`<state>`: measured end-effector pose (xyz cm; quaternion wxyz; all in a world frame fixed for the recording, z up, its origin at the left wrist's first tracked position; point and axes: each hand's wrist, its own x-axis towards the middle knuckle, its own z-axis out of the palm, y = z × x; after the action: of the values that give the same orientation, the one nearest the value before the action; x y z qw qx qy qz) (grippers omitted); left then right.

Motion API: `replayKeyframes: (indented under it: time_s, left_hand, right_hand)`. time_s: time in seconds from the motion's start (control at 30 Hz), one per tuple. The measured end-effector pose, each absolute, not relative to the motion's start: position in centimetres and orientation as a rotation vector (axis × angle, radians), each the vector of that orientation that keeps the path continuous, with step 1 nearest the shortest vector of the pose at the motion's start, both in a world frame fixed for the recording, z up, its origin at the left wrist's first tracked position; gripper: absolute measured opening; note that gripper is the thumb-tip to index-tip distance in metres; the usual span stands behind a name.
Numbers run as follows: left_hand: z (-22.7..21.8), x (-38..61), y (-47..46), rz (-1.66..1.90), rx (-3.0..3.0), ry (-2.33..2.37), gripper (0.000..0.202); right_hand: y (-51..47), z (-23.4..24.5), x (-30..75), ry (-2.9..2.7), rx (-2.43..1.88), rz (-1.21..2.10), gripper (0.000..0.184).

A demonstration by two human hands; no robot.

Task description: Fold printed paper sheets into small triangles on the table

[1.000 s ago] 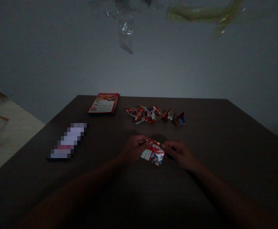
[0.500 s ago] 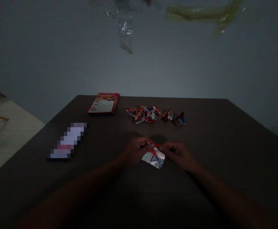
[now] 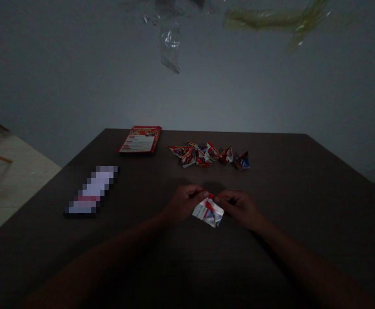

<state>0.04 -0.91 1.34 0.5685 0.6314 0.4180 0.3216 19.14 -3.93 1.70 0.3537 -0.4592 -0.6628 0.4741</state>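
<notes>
Two hands on one folded paper

We see a dark counter (image 3: 303,193). At its far side lie a red booklet (image 3: 140,139) and a heap of folded papers (image 3: 207,155). Our left hand (image 3: 182,202) and right hand (image 3: 239,207) both pinch a small printed paper (image 3: 208,212) between them, just above the counter.

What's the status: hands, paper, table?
Left hand and right hand both pinch the folded paper. Folded pieces and booklet lie beyond, apart.
</notes>
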Motion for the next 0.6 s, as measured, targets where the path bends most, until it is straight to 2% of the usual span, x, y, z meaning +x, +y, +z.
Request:
replayKeyframes:
  time_s: [0.6]
  left_hand:
    - [1.44,-0.10,-0.79,0.737,1.580,0.942,0.040]
  right_hand:
    - [-3.76,1.23,19.35,-1.584,-1.221,1.225,0.031]
